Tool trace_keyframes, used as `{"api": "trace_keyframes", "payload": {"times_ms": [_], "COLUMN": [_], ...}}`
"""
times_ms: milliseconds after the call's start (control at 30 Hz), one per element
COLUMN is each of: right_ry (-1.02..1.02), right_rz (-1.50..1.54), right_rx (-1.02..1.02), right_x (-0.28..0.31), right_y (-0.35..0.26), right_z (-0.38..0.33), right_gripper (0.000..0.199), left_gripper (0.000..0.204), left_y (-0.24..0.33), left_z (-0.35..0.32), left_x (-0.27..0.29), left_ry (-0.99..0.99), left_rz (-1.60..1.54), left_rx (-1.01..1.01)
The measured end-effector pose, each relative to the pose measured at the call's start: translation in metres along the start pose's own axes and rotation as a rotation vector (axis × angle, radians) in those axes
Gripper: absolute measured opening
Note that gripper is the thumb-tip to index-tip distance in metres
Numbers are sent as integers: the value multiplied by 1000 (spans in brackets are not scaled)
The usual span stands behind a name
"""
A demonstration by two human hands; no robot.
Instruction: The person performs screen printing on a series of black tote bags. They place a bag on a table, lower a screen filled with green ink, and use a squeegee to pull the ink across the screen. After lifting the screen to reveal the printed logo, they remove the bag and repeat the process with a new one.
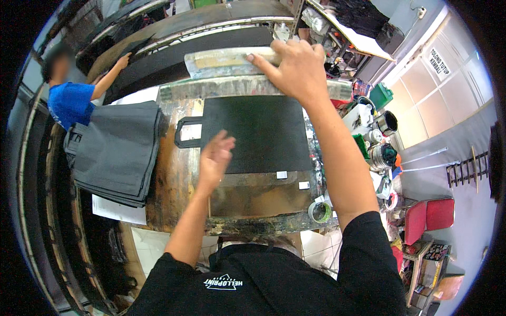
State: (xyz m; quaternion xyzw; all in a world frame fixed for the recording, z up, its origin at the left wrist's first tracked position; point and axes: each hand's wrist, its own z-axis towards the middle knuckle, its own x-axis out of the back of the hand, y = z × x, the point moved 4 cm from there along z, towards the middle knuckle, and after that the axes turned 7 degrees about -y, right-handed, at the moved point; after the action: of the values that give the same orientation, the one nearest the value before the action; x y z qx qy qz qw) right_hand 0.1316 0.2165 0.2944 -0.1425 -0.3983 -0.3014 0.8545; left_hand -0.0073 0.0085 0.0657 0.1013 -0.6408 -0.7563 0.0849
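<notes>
A black flat bag (pixel 255 134) with a handle loop at its left lies on the worn wooden table (pixel 171 195). Above its far edge is a paint-stained screen-printing frame (pixel 216 88), its long bar raised crosswise. My right hand (pixel 298 68) reaches over this bar with fingers curled round it. Its thumb rests by a pale, stained squeegee-like piece (pixel 211 62); how far the fingers reach round that piece is hidden. Somewhat blurred, my left hand (pixel 217 152) hovers over the bag's left side, fingers apart and holding nothing.
A stack of dark bags (pixel 118 150) sits at the left, near a person in a blue shirt (pixel 74 102). Paint tins (pixel 387 122) and pots crowd the right side. A green tape roll (pixel 319 211) lies at the table's near right corner. Red chairs (pixel 416 224) stand beyond.
</notes>
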Motion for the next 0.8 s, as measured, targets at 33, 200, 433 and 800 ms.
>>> {"api": "trace_keyframes", "payload": {"times_ms": [33,200,433,800], "right_ry": [-13,-73,-501,-776], "right_rz": [14,23,40,150], "right_rx": [-8,-1,65,-52], "right_x": [1,6,-32,-79], "right_y": [0,-10,-22,-15], "right_z": [-4,-52,-143,-182], "right_gripper": [64,55,62,65], "left_gripper": [84,123,131,124], "left_y": [28,105,35,-50], "left_z": [2,1,-73,-104], "left_x": [13,14,12,12], "left_ry": [13,85,303,324], "left_rz": [-95,-641,-742,-686], "left_rx": [-97,-63,328,607]}}
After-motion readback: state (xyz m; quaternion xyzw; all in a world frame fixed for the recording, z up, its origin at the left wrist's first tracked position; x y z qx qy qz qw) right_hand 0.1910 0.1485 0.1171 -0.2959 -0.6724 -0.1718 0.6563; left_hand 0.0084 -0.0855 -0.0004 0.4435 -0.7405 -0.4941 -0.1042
